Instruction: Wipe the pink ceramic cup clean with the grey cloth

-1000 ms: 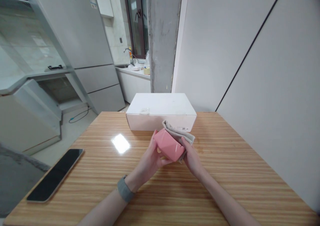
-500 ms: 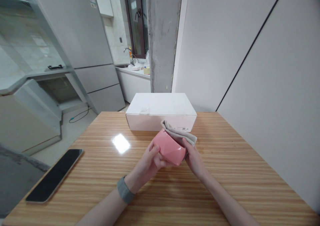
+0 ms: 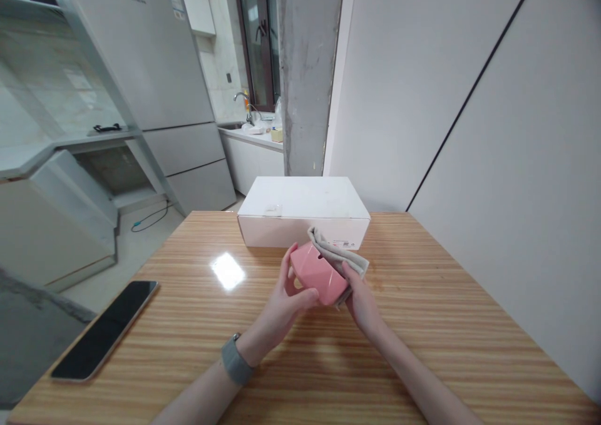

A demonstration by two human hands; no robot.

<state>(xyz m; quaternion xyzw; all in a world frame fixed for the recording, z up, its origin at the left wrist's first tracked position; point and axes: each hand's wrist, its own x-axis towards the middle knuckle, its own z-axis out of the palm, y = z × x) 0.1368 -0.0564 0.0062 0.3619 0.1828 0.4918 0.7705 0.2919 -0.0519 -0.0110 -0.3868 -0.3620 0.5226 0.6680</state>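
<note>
A glossy pink faceted bowl point(image 3: 317, 275) is held tilted above the table, with a small dark notch showing at its rim. My left hand point(image 3: 286, 296) grips its left side, thumb along the lower edge and fingers round the far side. A folded grey cloth point(image 3: 340, 255) lies against the bowl's upper right rim. My right hand point(image 3: 359, 296) is closed on the cloth, thumb on top, and presses it to the bowl's right side. The right fingers are mostly hidden behind the bowl and cloth.
A white box point(image 3: 305, 231) stands at the table's far edge, just behind the bowl. A black phone point(image 3: 106, 331) lies near the left edge of the wooden table point(image 3: 460, 325). A white wall point(image 3: 507, 131) borders the right side.
My left hand has shifted its grip, its thumb now along the lower edge and fingers higher up. The bowl has turned, bringing the notch into view. The cloth stays against its rim.
</note>
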